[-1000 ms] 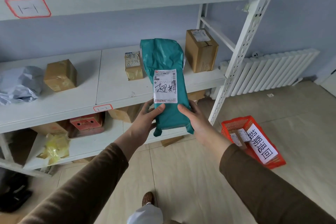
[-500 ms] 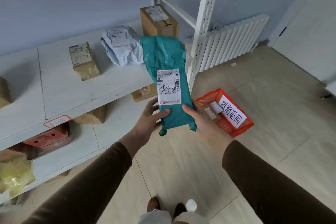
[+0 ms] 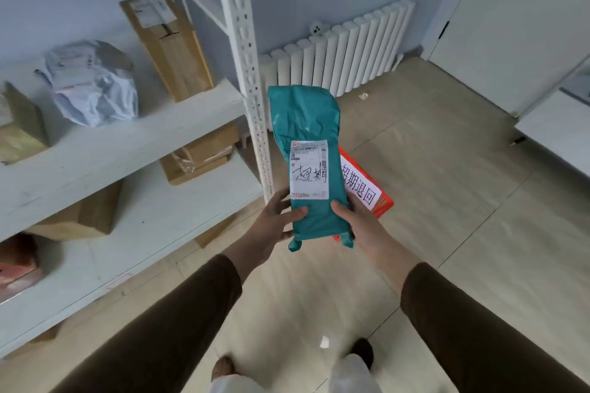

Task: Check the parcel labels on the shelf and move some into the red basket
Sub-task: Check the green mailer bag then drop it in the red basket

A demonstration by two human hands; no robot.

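Both hands hold one teal parcel [image 3: 308,166] upright in mid-air, off the shelf [image 3: 134,140], just right of the white upright post [image 3: 245,73]. Left hand [image 3: 271,230] grips the lower left edge, thumb across the front; right hand [image 3: 360,226] grips the lower right edge, thumb on the front, fingers behind. White shipping label [image 3: 309,174] faces the camera with handwritten characters across it, so the check on this parcel looks done or nearly so. Red basket [image 3: 383,204] sits on the floor directly behind and below the parcel, mostly hidden by it; only the right rim and its printed sign [image 3: 359,183] show. Contents of the basket cannot be told from here.

Progress, as a judgement: this parcel is on its way to the basket but not in it yet. Left to check on the shelf: a tall cardboard box [image 3: 166,45], a white crumpled bag [image 3: 92,83], a tan box [image 3: 19,131] at the left edge, plus several boxes on the lower tier [image 3: 198,159]. Task appears mid-way at most.
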